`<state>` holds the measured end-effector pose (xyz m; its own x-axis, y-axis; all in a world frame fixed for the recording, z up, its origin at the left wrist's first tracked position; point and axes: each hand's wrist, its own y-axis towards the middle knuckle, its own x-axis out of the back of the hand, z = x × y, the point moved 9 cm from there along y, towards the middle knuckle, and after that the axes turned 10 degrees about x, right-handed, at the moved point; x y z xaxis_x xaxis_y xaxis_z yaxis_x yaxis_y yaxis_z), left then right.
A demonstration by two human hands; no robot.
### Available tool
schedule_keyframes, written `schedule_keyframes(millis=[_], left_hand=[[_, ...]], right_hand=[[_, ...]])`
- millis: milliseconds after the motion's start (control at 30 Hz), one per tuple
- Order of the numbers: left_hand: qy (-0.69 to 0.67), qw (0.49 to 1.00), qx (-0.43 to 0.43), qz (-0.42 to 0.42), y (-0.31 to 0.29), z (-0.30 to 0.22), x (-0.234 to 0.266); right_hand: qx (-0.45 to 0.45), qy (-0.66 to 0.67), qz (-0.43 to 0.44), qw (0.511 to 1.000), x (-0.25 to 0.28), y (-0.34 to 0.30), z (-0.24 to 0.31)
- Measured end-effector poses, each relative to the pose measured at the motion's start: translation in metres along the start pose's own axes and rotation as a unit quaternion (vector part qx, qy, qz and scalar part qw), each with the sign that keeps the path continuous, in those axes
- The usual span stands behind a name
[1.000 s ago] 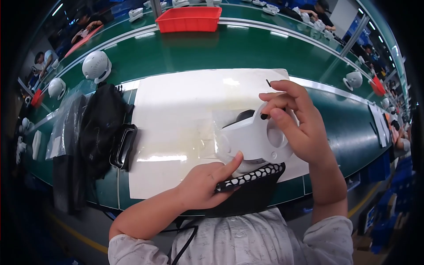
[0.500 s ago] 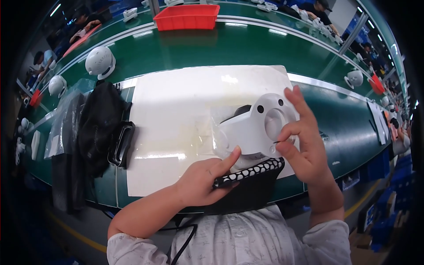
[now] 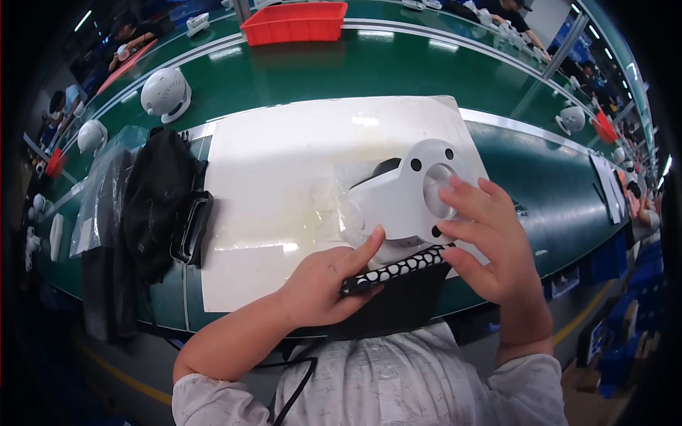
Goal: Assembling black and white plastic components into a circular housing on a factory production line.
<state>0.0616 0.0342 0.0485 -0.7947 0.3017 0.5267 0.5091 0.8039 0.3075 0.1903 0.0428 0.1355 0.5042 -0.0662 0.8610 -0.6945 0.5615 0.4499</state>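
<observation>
A white plastic device (image 3: 387,207) lies on its side on the white sheet, its ring-shaped base turned toward my right hand. Three black round pads (image 3: 416,165) show on that base, around a round hollow. My left hand (image 3: 328,284) grips a black sheet with white round spots (image 3: 406,269), its thumb stretched up against the device's lower side. Beside the base, my right hand (image 3: 490,238) has its fingers apart, with fingertips at the lowest pad and over the hollow. Nothing shows between those fingers.
A white board (image 3: 270,163) covers part of the green bench. To the left lie a black bag (image 3: 160,206) and clear plastic wrapping (image 3: 99,192). More white devices (image 3: 165,92) and a red bin (image 3: 295,25) stand farther back. People sit at the far benches.
My right fingers have come out of a pinch holding a small dark piece and spread over the base. A black pad now fills the lower round recess. My left hand keeps its hold.
</observation>
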Motion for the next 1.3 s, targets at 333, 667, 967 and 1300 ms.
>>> schedule_keyframes(millis=[333,667,967,1300], left_hand=[[-0.001,1.0,0.021,-0.002,-0.005,0.001,-0.008],[-0.006,1.0,0.03,0.001,-0.013,0.006,-0.01],[-0.017,0.998,0.02,0.055,-0.004,0.006,-0.014],[0.001,0.999,0.038,0.011,0.005,0.009,-0.018]], right_hand=[[-0.006,-0.081,-0.01,0.997,0.007,-0.014,0.022],[0.058,0.054,-0.115,0.99,-0.01,-0.01,0.041],[0.221,0.087,-0.049,0.97,-0.042,0.004,0.077],[-0.141,0.16,-0.193,0.958,0.011,-0.033,-0.057]])
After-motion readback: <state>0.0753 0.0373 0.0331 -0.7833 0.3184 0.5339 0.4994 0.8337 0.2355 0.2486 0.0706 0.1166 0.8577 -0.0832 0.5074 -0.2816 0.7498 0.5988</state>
